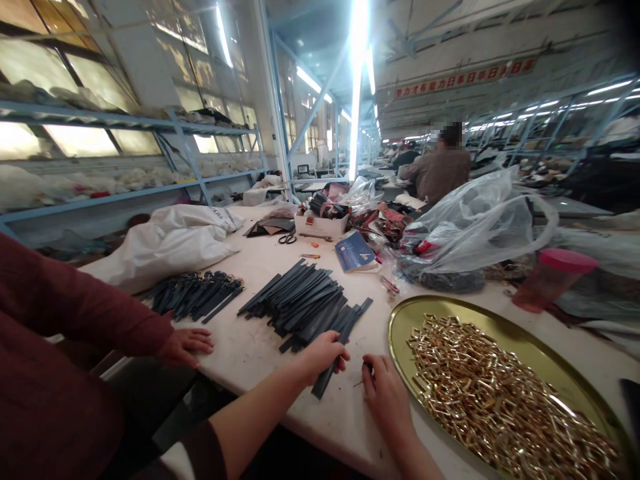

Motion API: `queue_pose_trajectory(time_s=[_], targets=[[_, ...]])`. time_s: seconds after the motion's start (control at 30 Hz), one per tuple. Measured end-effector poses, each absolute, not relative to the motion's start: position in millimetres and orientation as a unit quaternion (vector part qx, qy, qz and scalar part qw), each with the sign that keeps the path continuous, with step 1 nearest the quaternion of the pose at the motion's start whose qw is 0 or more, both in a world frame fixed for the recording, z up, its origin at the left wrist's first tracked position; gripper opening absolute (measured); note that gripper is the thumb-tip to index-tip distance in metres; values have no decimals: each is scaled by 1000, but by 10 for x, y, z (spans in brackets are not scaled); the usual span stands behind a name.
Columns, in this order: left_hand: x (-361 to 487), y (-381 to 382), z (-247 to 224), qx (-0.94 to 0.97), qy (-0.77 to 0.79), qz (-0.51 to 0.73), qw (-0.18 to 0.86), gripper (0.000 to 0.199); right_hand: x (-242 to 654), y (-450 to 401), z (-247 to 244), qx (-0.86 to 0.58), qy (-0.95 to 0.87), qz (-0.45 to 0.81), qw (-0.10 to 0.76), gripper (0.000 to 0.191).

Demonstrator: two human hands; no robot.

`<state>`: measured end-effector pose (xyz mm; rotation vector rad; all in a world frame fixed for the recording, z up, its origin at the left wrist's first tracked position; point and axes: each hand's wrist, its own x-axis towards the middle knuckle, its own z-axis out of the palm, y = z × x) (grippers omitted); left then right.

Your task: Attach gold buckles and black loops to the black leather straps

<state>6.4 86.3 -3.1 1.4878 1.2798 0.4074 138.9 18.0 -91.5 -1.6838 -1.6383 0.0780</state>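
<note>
My left hand [324,355] is closed around a few flat black strips [326,383], whose ends stick out below the fingers. Just beyond it lies a large pile of similar black strips [305,297] on the pale table [250,357]. My right hand [387,390] is curled in a pinch beside the tray's left rim. A small dark bit shows at its fingertips, too little to name. The oval gold tray [403,347] to the right holds a heap of shiny gold rectangular metal rings [490,387].
A co-worker's hand [187,345] rests on the table edge at left, near a second bunch of black strips [197,293] with metal ends. Farther back are a white sack [170,240], scissors [287,238], a blue booklet [355,252], plastic bags [480,220] and a pink-lidded jar [553,280].
</note>
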Motion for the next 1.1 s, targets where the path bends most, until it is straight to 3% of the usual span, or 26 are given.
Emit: queue_pose_trajectory(time_s=[0.13, 0.33, 0.9, 1.1], targets=[[-41, 520, -141, 478, 496, 182, 702, 27, 1408, 169, -890, -658, -630, 60, 408, 26], [-95, 291, -173, 356, 464, 201, 786, 30, 1413, 149, -851, -674, -600, 99, 420, 23], [-220, 165, -292, 312, 460, 215, 803, 30, 1431, 149, -837, -675, -507, 232, 482, 30], [-237, 122, -249, 348, 481, 201, 780, 27, 1455, 165, -848, -655, -525, 202, 505, 33]])
